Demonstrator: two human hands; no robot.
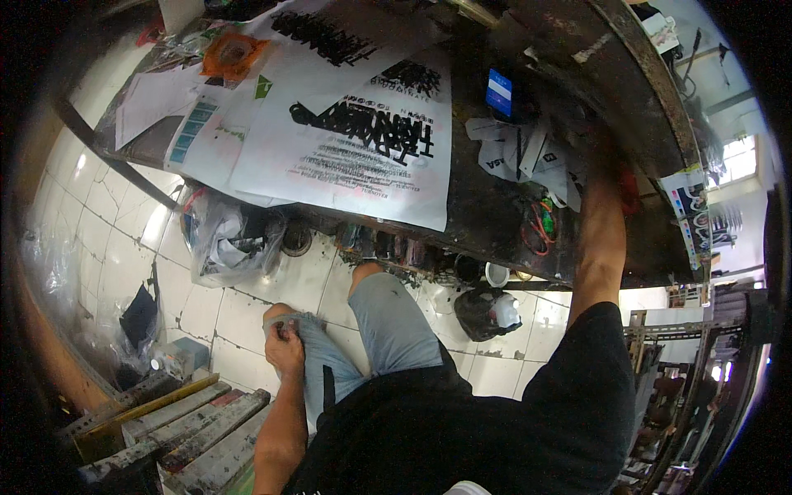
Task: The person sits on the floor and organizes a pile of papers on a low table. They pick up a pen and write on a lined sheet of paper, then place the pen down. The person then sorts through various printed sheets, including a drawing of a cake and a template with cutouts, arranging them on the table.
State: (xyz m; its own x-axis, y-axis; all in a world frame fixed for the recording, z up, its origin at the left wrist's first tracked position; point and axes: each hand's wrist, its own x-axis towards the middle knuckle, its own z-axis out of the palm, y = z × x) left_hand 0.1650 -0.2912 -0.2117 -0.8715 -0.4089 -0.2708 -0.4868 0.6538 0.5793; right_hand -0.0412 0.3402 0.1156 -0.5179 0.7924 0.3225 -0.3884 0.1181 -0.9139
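Note:
My left hand (285,348) rests by my left knee, against my grey-blue shorts (396,322). Its fingers are curled in, and whatever they may hold is too small to make out. My right arm reaches over the dark worktable (487,219) to its right part. There, deep shadow covers my right hand (606,169), so its fingers do not show. Next to it lie crumpled white sheets (503,161) with a pale straight strip (535,150), and a red thing (629,191). Closer to the table's front edge is a tangle of red and green cord (541,227).
Large white sheets with black print (346,177) cover the table's middle. A blue-screened phone (498,92) and an orange wrapper (235,56) lie farther back. Below are a clear plastic bag (235,247) and a black bag (478,313). Stained frames (206,437) stand at lower left, racks (685,371) at right.

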